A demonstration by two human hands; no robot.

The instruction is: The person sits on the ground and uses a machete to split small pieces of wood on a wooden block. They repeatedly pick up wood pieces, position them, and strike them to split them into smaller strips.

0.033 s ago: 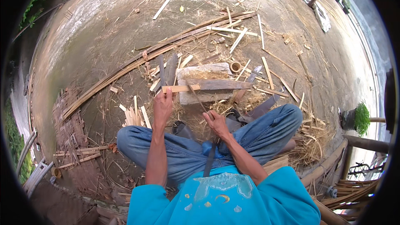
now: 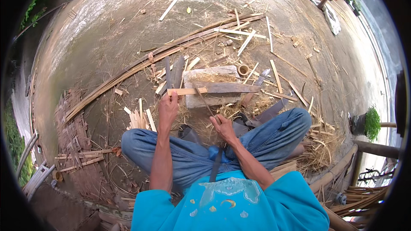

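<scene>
My left hand pinches the left end of a pale bamboo strip, thumb on top. The strip runs to the right over a light stone block. In line with it, a flat, dark, tapering piece reaches past the block's right side; whether it is wood or metal is hard to tell. My right hand, in front of the block, is closed on the lower end of a thin, dark knife. The knife slants up and left, and its upper part crosses the strip. Its handle is hidden in my fingers.
Shavings cover the block's far part, with a bamboo ring beside it. Long bamboo strips curve across the ground beyond. Short slats lie left of my knee, and a shavings heap at right. A potted plant stands far right.
</scene>
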